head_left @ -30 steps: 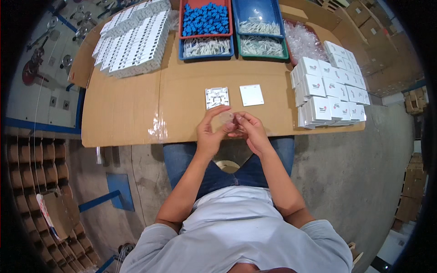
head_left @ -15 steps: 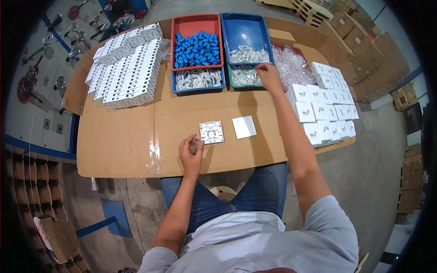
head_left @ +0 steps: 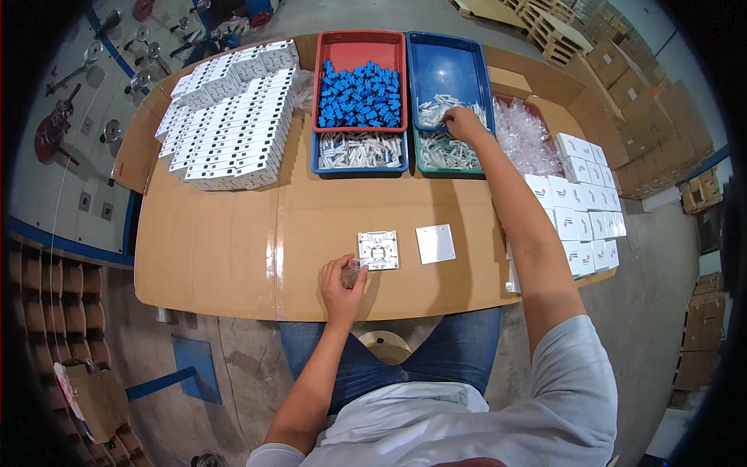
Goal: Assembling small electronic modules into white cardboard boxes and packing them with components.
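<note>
My left hand [head_left: 342, 289] rests on the cardboard tabletop, its fingers curled around a small clear plastic piece [head_left: 355, 268], partly hidden by them. Touching or very near those fingers lies an open square white plastic box [head_left: 378, 251] with a round fitting inside. A flat white square cover [head_left: 435, 244] lies to its right. My right hand [head_left: 464, 124] reaches into the upper blue tray [head_left: 447, 66], fingers bent down among small white packets [head_left: 440, 104]. Its fingertips are closed together; what they grip, if anything, is hidden.
A red tray [head_left: 359, 45] of small blue parts stands beside the blue one. Below them, a second blue tray [head_left: 359, 170] and a green tray [head_left: 424, 166] hold white pieces. White boxes [head_left: 233, 124] are stacked left, more boxes [head_left: 580, 210] right, near clear plastic bags [head_left: 523, 136].
The view has shifted slightly. My right hand has gone from the blue tray's near edge farther in among the white packets. My left hand keeps its place beside the open box.
</note>
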